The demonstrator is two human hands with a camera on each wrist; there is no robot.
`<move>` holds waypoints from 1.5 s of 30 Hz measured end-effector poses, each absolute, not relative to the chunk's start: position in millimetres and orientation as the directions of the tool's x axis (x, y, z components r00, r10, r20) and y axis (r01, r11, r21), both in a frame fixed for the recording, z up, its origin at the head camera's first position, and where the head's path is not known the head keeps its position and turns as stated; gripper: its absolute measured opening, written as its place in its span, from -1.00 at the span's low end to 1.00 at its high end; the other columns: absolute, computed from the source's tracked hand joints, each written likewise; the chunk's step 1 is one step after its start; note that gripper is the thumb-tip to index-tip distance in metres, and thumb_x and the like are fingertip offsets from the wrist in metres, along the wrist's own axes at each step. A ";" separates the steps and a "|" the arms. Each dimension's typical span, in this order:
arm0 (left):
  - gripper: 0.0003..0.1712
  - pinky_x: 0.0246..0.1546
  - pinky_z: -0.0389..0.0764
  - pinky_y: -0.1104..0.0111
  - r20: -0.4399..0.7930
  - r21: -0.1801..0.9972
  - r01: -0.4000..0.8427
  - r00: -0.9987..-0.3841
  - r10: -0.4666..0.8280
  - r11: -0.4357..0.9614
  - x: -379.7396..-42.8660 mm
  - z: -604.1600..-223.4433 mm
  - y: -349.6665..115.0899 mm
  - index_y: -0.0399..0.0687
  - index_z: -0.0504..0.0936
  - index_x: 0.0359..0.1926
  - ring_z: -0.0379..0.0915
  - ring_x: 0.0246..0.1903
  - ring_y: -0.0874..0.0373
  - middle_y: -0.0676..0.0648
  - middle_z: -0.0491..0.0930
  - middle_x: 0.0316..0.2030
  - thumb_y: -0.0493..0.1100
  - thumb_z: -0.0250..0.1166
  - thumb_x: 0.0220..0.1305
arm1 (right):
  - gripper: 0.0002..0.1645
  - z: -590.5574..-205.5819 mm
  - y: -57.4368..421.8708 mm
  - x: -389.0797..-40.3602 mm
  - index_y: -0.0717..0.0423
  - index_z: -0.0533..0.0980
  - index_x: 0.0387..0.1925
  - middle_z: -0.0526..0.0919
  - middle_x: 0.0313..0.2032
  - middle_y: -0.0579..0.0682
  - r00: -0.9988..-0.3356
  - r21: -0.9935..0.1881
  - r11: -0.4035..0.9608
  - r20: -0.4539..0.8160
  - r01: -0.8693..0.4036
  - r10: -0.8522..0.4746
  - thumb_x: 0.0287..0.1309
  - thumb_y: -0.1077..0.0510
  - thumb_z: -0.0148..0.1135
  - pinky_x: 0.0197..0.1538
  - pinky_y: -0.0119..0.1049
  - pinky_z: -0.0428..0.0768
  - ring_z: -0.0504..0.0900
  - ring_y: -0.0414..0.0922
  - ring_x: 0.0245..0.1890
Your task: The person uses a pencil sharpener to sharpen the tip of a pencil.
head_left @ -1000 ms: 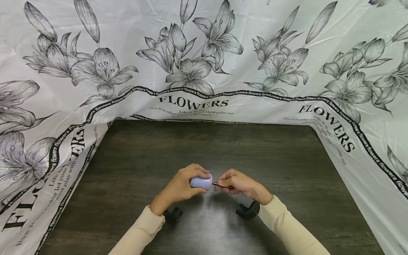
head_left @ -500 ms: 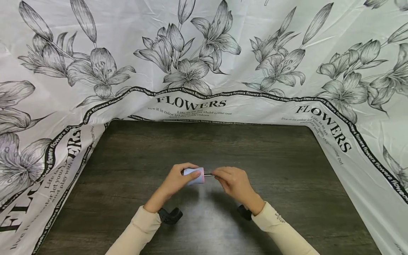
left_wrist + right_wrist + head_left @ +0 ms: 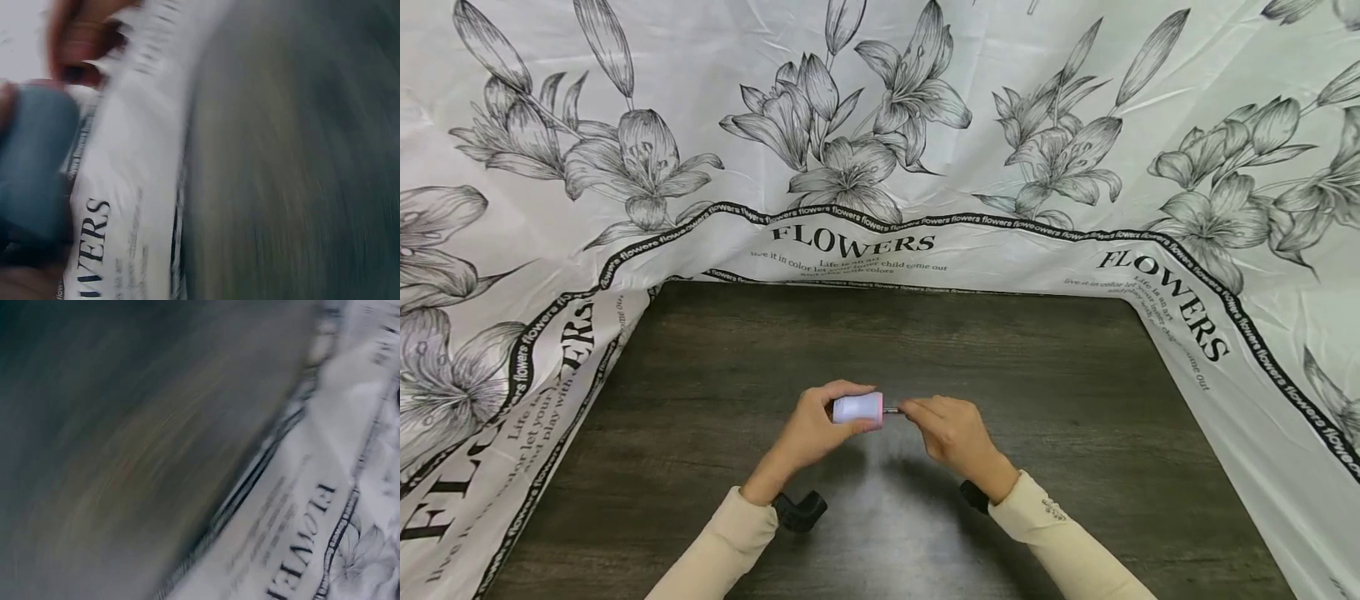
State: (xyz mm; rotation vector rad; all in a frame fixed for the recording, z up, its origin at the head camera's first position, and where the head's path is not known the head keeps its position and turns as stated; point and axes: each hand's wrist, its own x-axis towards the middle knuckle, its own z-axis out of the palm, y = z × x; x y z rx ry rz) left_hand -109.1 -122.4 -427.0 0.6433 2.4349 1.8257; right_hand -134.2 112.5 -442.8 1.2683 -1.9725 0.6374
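In the head view my left hand [image 3: 805, 429] grips a small lavender cylinder with a pink end [image 3: 857, 409], thumb on the near side and fingers on the far side. A thin, dark, shiny stick [image 3: 891, 410] meets the pink end from the right. The fingertips of my right hand [image 3: 953, 427] pinch the stick's other part, which they mostly hide. Both hands are raised over the table. The blurred left wrist view has the cylinder [image 3: 37, 147] at its left edge, below part of the right hand [image 3: 81, 40]. No hand shows in the right wrist view.
A dark wood-grain table [image 3: 880, 342] lies under the hands. White cloth [image 3: 1037, 258] printed with flowers and lettering hangs along its back and sides. Black wrist mounts [image 3: 801, 510] sit below both wrists.
Since one second ago both hands have shifted slightly up, the cylinder a little left. The right hand has turned, its back now more upward. Over the last half second the left thumb has moved lower on the cylinder.
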 end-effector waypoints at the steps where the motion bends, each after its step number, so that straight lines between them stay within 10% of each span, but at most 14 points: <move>1: -0.49 -0.27 0.61 0.34 0.337 0.856 0.439 -0.874 0.351 0.272 -108.6 -427.8 -121.4 -0.20 0.63 0.04 0.56 -0.20 0.11 -0.17 0.61 -0.06 -0.25 0.49 0.00 | -0.83 -440.4 112.9 -134.0 0.21 0.64 -0.20 0.71 -0.42 -0.04 -0.348 -0.138 0.377 0.741 -0.916 -0.574 0.27 0.28 0.15 -0.51 -0.50 0.51 0.58 -0.28 -0.58; 5: -0.39 -0.07 0.60 0.28 0.690 0.416 0.824 -0.561 0.457 0.384 -109.7 -430.9 -120.1 -0.21 0.63 0.00 0.52 -0.03 -0.01 -0.17 0.58 -0.01 -0.30 0.55 -0.20 | -0.80 -427.0 118.7 -136.6 0.34 0.63 -0.16 0.71 -0.46 0.08 -0.639 -0.671 0.252 0.421 -0.697 -0.644 0.21 0.36 0.17 -0.63 -0.52 0.38 0.41 -0.37 -0.72; 10: -0.46 0.00 0.55 0.36 0.764 0.164 0.908 -0.364 0.532 0.386 -111.5 -435.4 -119.8 -0.24 0.62 0.02 0.52 -0.05 0.01 -0.18 0.58 -0.02 -0.15 0.48 -0.03 | -0.75 -418.7 128.3 -143.8 0.41 0.59 -0.11 0.70 -0.43 0.19 -0.702 -0.895 0.260 0.079 -0.363 -0.708 0.31 0.33 0.07 -0.62 -0.38 0.45 0.43 -0.20 -0.72; 15: -0.50 -0.19 0.63 0.30 0.728 0.401 0.826 -0.550 0.410 0.396 -110.3 -438.5 -118.8 -0.26 0.63 -0.01 0.58 -0.13 0.00 -0.19 0.63 -0.09 -0.19 0.50 0.00 | -0.81 -425.5 122.9 -139.0 0.22 0.63 -0.15 0.73 -0.33 0.03 -0.663 -0.643 0.345 0.350 -0.684 -0.662 0.20 0.28 0.24 -0.47 -0.44 0.55 0.58 -0.29 -0.55; 20: -0.54 -0.42 0.58 0.39 0.364 0.841 0.451 -0.880 0.305 0.299 -108.7 -427.1 -124.6 -0.19 0.63 0.03 0.58 -0.34 0.16 -0.21 0.65 -0.12 -0.21 0.45 0.07 | -0.81 -431.5 114.8 -136.1 0.15 0.64 -0.17 0.72 -0.27 -0.04 -0.287 0.026 0.451 0.739 -0.892 -0.609 0.30 0.24 0.14 -0.32 -0.38 0.62 0.68 -0.19 -0.37; 25: -0.55 -0.41 0.58 0.39 0.079 0.965 0.157 -0.938 0.339 0.211 -108.8 -417.8 -129.8 -0.25 0.58 0.09 0.53 -0.36 0.18 -0.32 0.59 -0.10 -0.18 0.36 0.19 | -0.74 -436.7 109.9 -136.4 0.19 0.67 -0.21 0.73 -0.29 -0.02 -0.089 0.220 0.443 0.812 -0.869 -0.577 0.35 0.28 0.04 -0.31 -0.38 0.62 0.67 -0.18 -0.39; 30: -0.46 -0.27 0.61 0.32 0.345 0.812 0.471 -0.864 0.367 0.344 -106.3 -420.7 -128.7 -0.17 0.62 0.04 0.57 -0.20 0.08 -0.17 0.61 -0.04 -0.19 0.50 -0.03 | -0.77 -439.0 111.4 -135.1 0.23 0.65 -0.17 0.74 -0.33 0.01 -0.307 -0.081 0.373 0.738 -0.924 -0.601 0.33 0.27 0.08 -0.37 -0.46 0.61 0.69 -0.19 -0.44; 36: -0.38 -0.06 0.60 0.24 0.659 0.323 0.819 -0.554 0.509 0.474 -111.6 -428.9 -127.2 -0.22 0.61 -0.02 0.52 -0.02 -0.01 -0.16 0.57 -0.01 -0.30 0.57 -0.24 | -0.77 -430.9 115.8 -139.2 0.33 0.61 -0.11 0.74 -0.40 0.05 -0.641 -0.671 0.294 0.352 -0.681 -0.682 0.25 0.33 0.14 -0.48 -0.53 0.54 0.62 -0.20 -0.59; 45: -0.36 -0.01 0.54 0.22 0.731 -0.003 0.861 -0.345 0.589 0.509 -121.0 -444.8 -121.6 -0.21 0.63 -0.04 0.54 -0.06 0.02 -0.14 0.61 -0.07 -0.20 0.57 -0.28 | -0.71 -431.3 127.1 -152.0 0.35 0.59 -0.05 0.72 -0.43 0.05 -0.687 -0.834 0.316 0.099 -0.452 -0.720 0.32 0.28 0.07 -0.53 -0.37 0.55 0.59 -0.17 -0.61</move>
